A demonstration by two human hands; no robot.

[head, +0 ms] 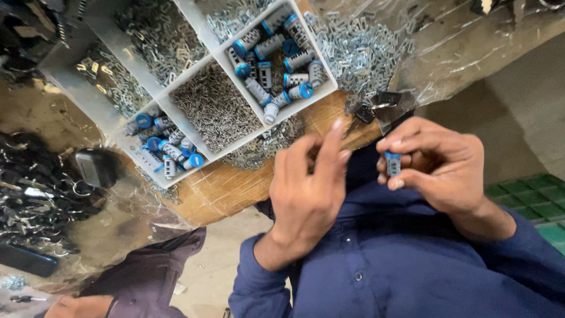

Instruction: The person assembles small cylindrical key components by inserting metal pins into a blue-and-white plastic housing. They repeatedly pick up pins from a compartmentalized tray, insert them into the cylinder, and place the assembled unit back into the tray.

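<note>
Holding a small blue-capped metal cylinder (pixel 392 163) clamped between thumb and fingers, the right hand (pixel 438 168) sits just off the wooden tabletop (pixel 223 185) edge, over the lap. Left hand (pixel 309 188) beside it, fingers together at the tips; whether they pinch a small part, cannot tell. Divided grey tray (pixel 126 44) lies on the tabletop, with like cylinders and small metal pieces in its compartments. Judgement: fitting step in hand; next move calls for fine alignment of fingertips to cylinder.
</note>
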